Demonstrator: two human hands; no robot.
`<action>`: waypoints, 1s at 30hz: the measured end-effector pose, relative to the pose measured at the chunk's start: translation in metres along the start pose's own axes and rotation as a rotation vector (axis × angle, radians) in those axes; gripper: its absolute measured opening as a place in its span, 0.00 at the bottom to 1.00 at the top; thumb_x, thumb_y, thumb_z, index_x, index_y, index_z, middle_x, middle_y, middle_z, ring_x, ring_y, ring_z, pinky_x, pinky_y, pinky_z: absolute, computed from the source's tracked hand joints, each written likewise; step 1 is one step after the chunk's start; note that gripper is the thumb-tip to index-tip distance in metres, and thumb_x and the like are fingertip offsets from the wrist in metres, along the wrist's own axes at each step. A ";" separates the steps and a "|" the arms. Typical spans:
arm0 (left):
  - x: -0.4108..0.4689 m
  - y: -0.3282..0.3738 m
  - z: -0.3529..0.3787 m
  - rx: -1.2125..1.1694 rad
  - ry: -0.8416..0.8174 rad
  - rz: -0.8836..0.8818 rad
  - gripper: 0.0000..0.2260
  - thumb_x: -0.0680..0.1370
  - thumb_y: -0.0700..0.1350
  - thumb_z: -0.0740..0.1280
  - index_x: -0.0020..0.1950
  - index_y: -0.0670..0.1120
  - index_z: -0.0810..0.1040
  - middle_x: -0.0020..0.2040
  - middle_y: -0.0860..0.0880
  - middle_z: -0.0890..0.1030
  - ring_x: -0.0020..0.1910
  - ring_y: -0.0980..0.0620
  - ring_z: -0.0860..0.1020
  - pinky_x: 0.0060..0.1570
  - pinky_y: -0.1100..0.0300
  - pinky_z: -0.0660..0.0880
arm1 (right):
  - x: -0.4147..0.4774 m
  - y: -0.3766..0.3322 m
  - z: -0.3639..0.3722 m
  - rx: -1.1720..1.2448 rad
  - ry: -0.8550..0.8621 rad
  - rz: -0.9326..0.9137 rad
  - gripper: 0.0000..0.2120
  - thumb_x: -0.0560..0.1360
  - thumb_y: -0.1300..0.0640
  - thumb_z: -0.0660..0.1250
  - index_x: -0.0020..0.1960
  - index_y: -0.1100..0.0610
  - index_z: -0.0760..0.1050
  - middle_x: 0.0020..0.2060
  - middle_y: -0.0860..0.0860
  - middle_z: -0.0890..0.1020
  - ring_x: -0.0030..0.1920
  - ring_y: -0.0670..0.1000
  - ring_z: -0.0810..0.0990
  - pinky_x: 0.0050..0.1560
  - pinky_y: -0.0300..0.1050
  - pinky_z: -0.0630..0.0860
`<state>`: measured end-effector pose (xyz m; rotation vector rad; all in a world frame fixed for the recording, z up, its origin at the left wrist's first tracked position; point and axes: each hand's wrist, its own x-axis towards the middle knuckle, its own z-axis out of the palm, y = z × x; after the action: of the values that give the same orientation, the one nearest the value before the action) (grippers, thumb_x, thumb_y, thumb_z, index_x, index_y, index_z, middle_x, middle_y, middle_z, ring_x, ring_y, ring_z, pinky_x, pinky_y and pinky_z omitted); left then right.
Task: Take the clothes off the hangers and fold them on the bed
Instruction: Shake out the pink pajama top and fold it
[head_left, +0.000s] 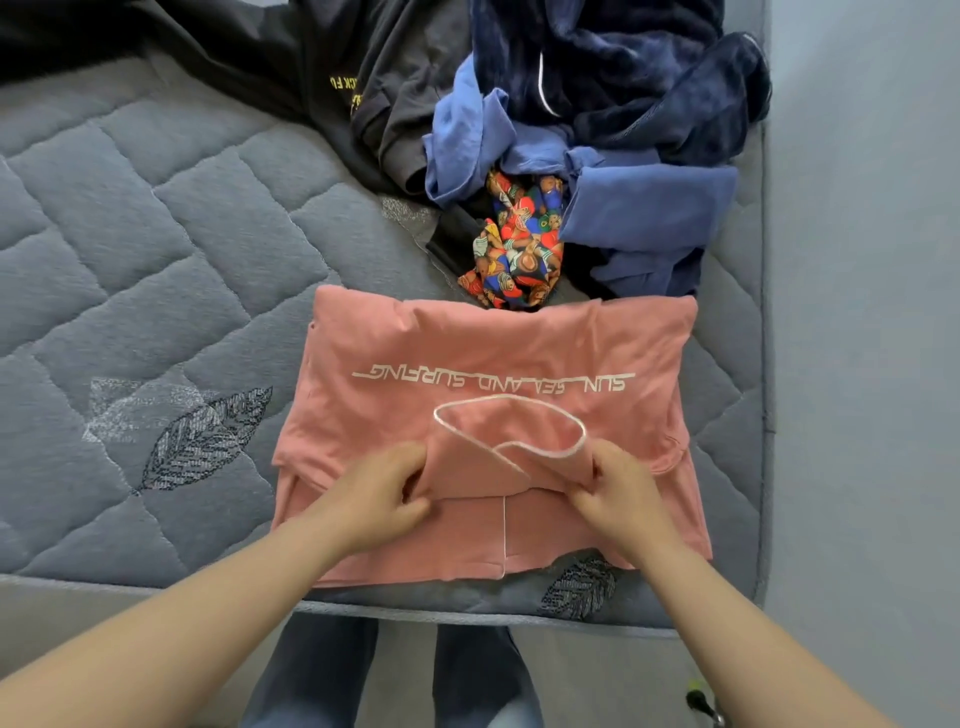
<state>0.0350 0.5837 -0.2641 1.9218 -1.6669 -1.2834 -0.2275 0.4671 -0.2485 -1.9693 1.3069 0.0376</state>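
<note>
A pink T-shirt (483, 343) with white lettering lies partly folded on the grey quilted mattress (156, 249), close to its near edge. Its white-trimmed neck opening faces me. My left hand (384, 493) pinches the shirt's fabric at the left of the collar. My right hand (618, 488) pinches it at the right of the collar. Both hands lift the collar end a little off the layer beneath. No hanger shows in the shirt.
Behind the shirt lies a heap of clothes: a patterned multicolour piece (519, 244), blue garments (639, 213), a dark navy fleece (623, 67) and a black garment (249, 57) with yellow lettering. A pale wall (862, 312) runs along the right. My legs stand at the bed's edge.
</note>
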 end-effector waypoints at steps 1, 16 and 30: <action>-0.005 0.000 0.002 0.040 -0.050 0.023 0.08 0.70 0.42 0.66 0.49 0.46 0.75 0.45 0.52 0.78 0.43 0.52 0.75 0.45 0.53 0.73 | -0.007 0.004 -0.002 -0.073 -0.053 -0.050 0.17 0.67 0.63 0.68 0.54 0.52 0.79 0.48 0.43 0.81 0.50 0.45 0.77 0.47 0.44 0.74; 0.005 -0.007 -0.011 0.248 0.035 -0.100 0.09 0.77 0.46 0.64 0.54 0.44 0.77 0.50 0.48 0.75 0.49 0.47 0.76 0.50 0.55 0.71 | -0.012 -0.003 -0.005 -0.243 0.085 0.204 0.10 0.77 0.59 0.62 0.56 0.58 0.77 0.51 0.53 0.77 0.55 0.55 0.75 0.53 0.50 0.72; 0.141 0.024 -0.071 0.578 0.136 -0.152 0.27 0.75 0.52 0.67 0.71 0.45 0.65 0.66 0.46 0.70 0.65 0.43 0.68 0.65 0.49 0.63 | 0.126 0.005 -0.086 -0.563 0.057 0.075 0.28 0.77 0.52 0.66 0.74 0.55 0.62 0.71 0.52 0.66 0.75 0.54 0.58 0.74 0.59 0.55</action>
<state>0.0641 0.4265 -0.2677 2.4292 -2.0036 -0.7331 -0.2029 0.3165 -0.2413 -2.3951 1.5239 0.4308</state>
